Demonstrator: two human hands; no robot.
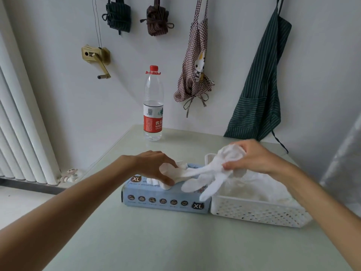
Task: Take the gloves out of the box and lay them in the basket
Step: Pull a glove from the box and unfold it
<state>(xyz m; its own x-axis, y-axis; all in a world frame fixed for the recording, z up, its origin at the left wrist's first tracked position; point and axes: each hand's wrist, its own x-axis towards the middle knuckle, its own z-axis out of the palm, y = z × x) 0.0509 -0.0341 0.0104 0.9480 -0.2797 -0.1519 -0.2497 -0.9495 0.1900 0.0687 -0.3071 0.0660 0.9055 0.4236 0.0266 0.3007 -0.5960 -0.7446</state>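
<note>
A white glove (pixel 197 173) is stretched between the two hands, above the top of the blue box (pixel 166 200) marked XL. The right hand (pixel 252 157) holds the bunched cuff end over the near-left part of the white basket (pixel 259 212), thumb and fingers (pixel 227 166) pinching the crumpled material; the glove's own finger parts dangle down over the seam where box and basket touch. The left hand (pixel 156 165) sits palm-down over the box's opening, its fingers curled around the other end of the white material, thumb low near the slot where more gloves poke out. Both forearms reach in from the near edge, the left one long and nearly level, the right one angled in from the right over the basket.

The basket already holds a pale heap of gloves. Box and basket stand side by side on the pale green table (pixel 156 241). Farther back a clear water bottle (pixel 153 106) with a red cap and label stands upright near the wall. A checked apron (pixel 195 71) and a dark green striped apron (pixel 259 90) hang on the wall behind, and two bundled striped cloths hang higher up. White vertical blinds (pixel 21 133) fill the left.
</note>
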